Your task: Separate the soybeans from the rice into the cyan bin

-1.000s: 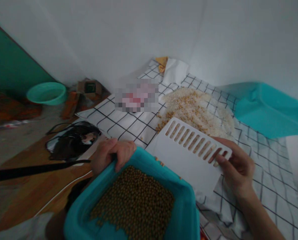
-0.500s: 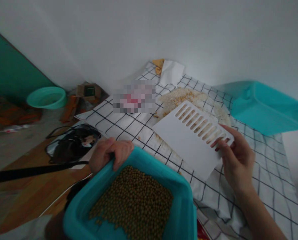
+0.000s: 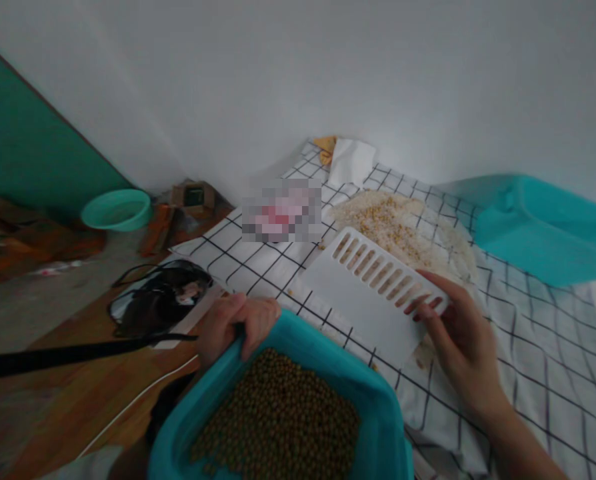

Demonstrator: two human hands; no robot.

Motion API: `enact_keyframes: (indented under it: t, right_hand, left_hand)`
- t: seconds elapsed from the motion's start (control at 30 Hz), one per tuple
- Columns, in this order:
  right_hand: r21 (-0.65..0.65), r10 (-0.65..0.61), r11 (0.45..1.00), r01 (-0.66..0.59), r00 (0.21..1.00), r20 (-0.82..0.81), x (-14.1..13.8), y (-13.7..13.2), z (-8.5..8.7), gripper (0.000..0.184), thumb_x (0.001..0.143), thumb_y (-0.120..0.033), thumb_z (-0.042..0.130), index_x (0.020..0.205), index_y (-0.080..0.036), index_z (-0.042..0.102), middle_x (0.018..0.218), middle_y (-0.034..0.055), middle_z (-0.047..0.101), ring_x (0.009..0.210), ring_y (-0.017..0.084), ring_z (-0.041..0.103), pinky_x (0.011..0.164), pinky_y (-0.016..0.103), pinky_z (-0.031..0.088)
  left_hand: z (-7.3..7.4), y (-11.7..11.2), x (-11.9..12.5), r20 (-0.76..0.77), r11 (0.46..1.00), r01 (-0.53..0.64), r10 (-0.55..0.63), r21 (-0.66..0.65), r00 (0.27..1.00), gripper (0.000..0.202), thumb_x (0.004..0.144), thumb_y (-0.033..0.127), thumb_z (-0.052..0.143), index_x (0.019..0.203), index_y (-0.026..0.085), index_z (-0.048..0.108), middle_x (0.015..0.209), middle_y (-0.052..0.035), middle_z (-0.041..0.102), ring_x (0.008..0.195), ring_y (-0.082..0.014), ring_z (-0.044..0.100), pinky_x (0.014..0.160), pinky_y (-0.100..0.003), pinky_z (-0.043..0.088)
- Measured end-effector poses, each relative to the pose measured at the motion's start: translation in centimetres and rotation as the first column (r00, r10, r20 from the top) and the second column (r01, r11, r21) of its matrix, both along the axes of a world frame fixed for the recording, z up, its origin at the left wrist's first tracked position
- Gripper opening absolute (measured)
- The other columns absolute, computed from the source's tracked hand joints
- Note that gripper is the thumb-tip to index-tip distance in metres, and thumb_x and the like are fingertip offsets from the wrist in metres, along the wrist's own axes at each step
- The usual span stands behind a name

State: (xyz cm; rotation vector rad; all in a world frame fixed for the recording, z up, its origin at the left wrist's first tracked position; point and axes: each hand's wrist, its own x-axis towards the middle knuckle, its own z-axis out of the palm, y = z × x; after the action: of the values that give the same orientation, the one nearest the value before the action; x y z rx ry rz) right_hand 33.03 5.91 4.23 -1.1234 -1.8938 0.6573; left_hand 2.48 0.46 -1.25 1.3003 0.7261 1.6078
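Note:
My left hand (image 3: 241, 323) is closed around the far left rim of a teal plastic tub (image 3: 333, 335) in front of me. Brown round pellets (image 3: 283, 420) cover most of the tub's floor. My right hand (image 3: 461, 343) pinches the slotted edge of a flat white plastic panel (image 3: 355, 303), thumb on top, some fingers seen through the slots. The panel is tilted over the checked cloth, just beyond the tub. Past it lies a spread pile of pale grains mixed with yellow pellets (image 3: 391, 223), partly hidden by the panel.
A checked cloth (image 3: 543, 347) covers the table. At the right stands another teal bin (image 3: 553, 227) by the wall. White paper (image 3: 352, 162) and a blurred-out item (image 3: 283, 210) lie farther back. Left, on the floor side, are a black bag (image 3: 161, 300) and a green basin (image 3: 118, 210).
The white panel has moved left and slightly nearer the tub, uncovering more of the grain pile. My left hand keeps its hold on the rim. The whole view has shifted a little.

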Motion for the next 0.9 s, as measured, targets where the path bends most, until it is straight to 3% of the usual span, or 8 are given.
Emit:
enact_keyframes:
  t: [0.13, 0.3, 0.4, 0.57, 0.73, 0.83, 0.9]
  right_hand:
    - [-0.023, 0.034, 0.999, -0.034, 0.999, -0.006, -0.5, 0.4, -0.3, 0.035, 0.101, -0.029, 0.064, 0.136, -0.036, 0.064, 0.116, 0.0028, 0.073, 0.083, 0.015, 0.069, 0.063, 0.022, 0.059]
    - [-0.081, 0.156, 0.984, -0.16, 0.987, -0.046, -0.5, 0.9, -0.4, 0.038, 0.104, -0.028, 0.06, 0.14, -0.041, 0.06, 0.126, -0.0003, 0.072, 0.096, 0.014, 0.072, 0.079, 0.021, 0.06]
    - [-0.089, 0.196, 0.976, -0.2, 0.98, -0.046, -0.3, 1.0, -0.3, 0.036, 0.104, -0.029, 0.059, 0.138, -0.041, 0.062, 0.125, -0.0008, 0.074, 0.103, 0.015, 0.072, 0.083, 0.022, 0.06]
    - [-0.1, 0.164, 0.98, -0.169, 0.985, -0.056, -0.1, 1.0, -0.4, 0.031, 0.104, -0.03, 0.061, 0.134, -0.037, 0.066, 0.116, 0.0008, 0.076, 0.097, 0.017, 0.073, 0.075, 0.024, 0.059]
    - [-0.115, 0.123, 0.984, -0.134, 0.987, -0.102, -0.1, 1.2, -0.5, 0.029, 0.102, -0.03, 0.063, 0.13, -0.038, 0.069, 0.122, 0.0004, 0.074, 0.104, 0.017, 0.071, 0.086, 0.027, 0.058]
    - [-0.123, 0.092, 0.986, -0.111, 0.984, -0.152, -0.2, 1.1, -0.4, 0.028, 0.101, -0.03, 0.065, 0.128, -0.037, 0.07, 0.121, 0.0004, 0.074, 0.103, 0.017, 0.07, 0.086, 0.027, 0.057]
    - [-0.141, 0.064, 0.986, -0.09, 0.981, -0.183, -0.2, 1.0, -0.3, 0.027, 0.1, -0.03, 0.067, 0.126, -0.037, 0.071, 0.112, 0.0004, 0.074, 0.092, 0.016, 0.07, 0.078, 0.026, 0.057]
  left_hand:
    - [0.8, 0.1, -0.1, 0.01, 0.998, 0.028, -0.029, 0.047, 1.0, 0.074, 0.11, 0.05, 0.029, 0.043, 0.022, 0.043, 0.029, 0.0006, 0.036, 0.031, -0.0144, 0.033, 0.053, -0.038, 0.035]
    - [1.5, 0.3, -0.5, -0.02, 0.988, 0.135, -0.134, 0.081, 0.991, 0.07, 0.111, 0.034, 0.021, 0.047, 0.02, 0.047, 0.034, 0.0002, 0.042, 0.033, -0.0133, 0.037, 0.056, -0.037, 0.038]
    - [1.4, 0.4, -0.9, -0.033, 0.983, 0.163, -0.161, 0.079, 0.986, 0.07, 0.111, 0.033, 0.02, 0.048, 0.02, 0.048, 0.035, -0.0006, 0.044, 0.035, -0.0139, 0.04, 0.057, -0.037, 0.038]
    - [1.4, 0.5, -1.3, -0.062, 0.974, 0.207, -0.202, 0.092, 0.977, 0.069, 0.11, 0.032, 0.017, 0.051, 0.02, 0.05, 0.038, -0.0012, 0.046, 0.037, -0.0141, 0.042, 0.059, -0.037, 0.039]
    - [1.7, 0.6, -1.4, -0.085, 0.971, 0.218, -0.21, 0.095, 0.974, 0.069, 0.11, 0.035, 0.019, 0.051, 0.02, 0.051, 0.038, -0.0017, 0.047, 0.037, -0.0148, 0.043, 0.058, -0.038, 0.039]
    - [1.5, 0.5, -0.9, -0.05, 0.98, 0.183, -0.18, 0.075, 0.982, 0.069, 0.11, 0.037, 0.023, 0.049, 0.02, 0.05, 0.036, -0.0012, 0.045, 0.035, -0.0144, 0.041, 0.057, -0.038, 0.038]
    - [1.2, 0.3, -0.3, 0.006, 0.993, 0.104, -0.105, 0.052, 0.994, 0.071, 0.11, 0.044, 0.027, 0.045, 0.021, 0.046, 0.032, -0.0002, 0.04, 0.033, -0.0144, 0.037, 0.054, -0.038, 0.036]
